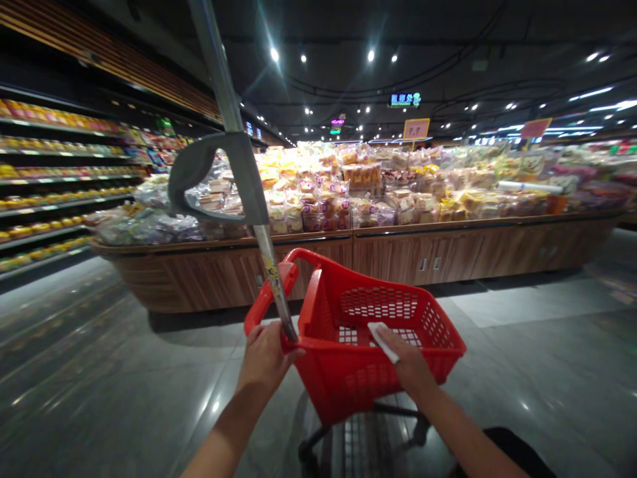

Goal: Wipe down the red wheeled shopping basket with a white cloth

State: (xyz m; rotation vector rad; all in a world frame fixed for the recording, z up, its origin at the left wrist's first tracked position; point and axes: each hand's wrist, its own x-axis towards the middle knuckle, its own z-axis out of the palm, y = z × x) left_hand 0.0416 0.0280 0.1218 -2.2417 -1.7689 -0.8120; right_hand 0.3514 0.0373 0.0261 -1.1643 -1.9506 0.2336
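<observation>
looks mid-wipe: right hand pinching white cloth at the near edge of the red shopping cart, left hand curled round its handle; next stroke needs steady bracing imo

- Shopping cart, lower centre of the frame: bright red throughout — its walls patterned with rows of small openings.
- Wipe, right of the lower centre: plain white.
- Pole, upper left of centre: silvery grey, with a yellow sticker bearing dark marks.
- Grip on that pole: flat mid-grey.
- Counter, across the middle: brown with streaky wood grain.
- Packaged goods above it: cream, yellow and brown, some with purple marks.
- Price sign, upper right of centre: peach-orange, yellow-edged, dark figures.
- Slats, upper left: tan stripes on dark.
- Floor, lower right: grey — streaked with white glare.
</observation>
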